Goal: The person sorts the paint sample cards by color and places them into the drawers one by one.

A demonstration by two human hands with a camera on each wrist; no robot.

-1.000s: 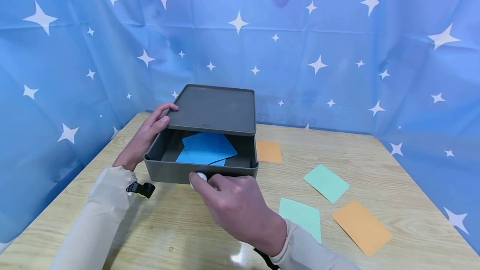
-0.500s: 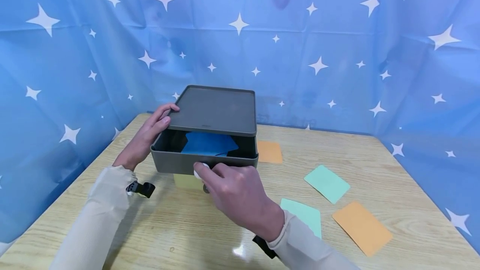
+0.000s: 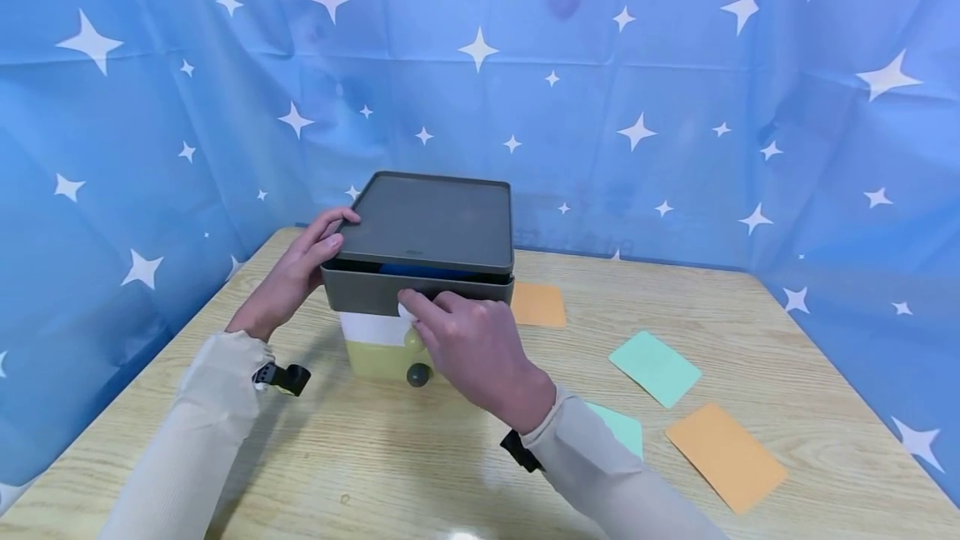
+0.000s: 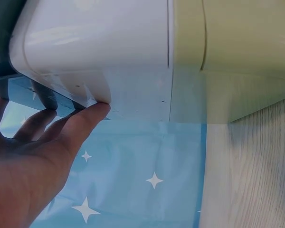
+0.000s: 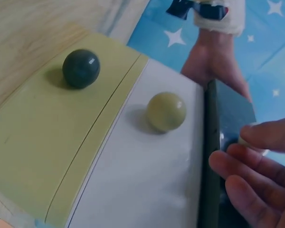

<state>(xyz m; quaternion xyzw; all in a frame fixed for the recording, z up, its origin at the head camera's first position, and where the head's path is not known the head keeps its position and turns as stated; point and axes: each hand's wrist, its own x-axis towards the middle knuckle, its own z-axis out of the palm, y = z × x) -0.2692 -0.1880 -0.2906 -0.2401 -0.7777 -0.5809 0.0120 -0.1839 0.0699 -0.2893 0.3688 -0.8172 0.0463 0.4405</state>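
Pinching the round white knob (image 3: 406, 310) between thumb and fingers of the right hand (image 3: 476, 348), at the front of the dark grey drawer (image 3: 358, 290). Finding this drawer at the uppermost level of the drawer box, on the table and a little left of centre in the head view. Standing out slightly from under the flat top (image 3: 438, 219) — matte, dark grey, with thin raised rim and rounded corners — and letting a strip of blue sheet (image 3: 416, 271) be seen through the narrow gap.

Resting the left hand (image 3: 300, 269) against the left side of the box, fingers by the edge of the flat top, thumb touching the smooth white wall; not clenched, only placed there.

Below, counting two more levels: the glossy white drawer (image 5: 142, 180) with a yellow-green knob (image 5: 166, 112), then the yellow-green drawer (image 5: 38, 142) with a dark knob (image 5: 80, 69), both knobs shaped like small shiny balls.

On the table (image 3: 337, 457) of pale, fine-grained wood, showing flat cards to the right: one orange card (image 3: 540, 305) near the box, one green card (image 3: 655, 368) farther away, another orange card (image 3: 726, 457) closer to the person, and another green card (image 3: 621, 432) partly covered by the right sleeve (image 3: 607, 465). Behind, meeting a creased blue backdrop (image 3: 697, 40) with white four-pointed stars.
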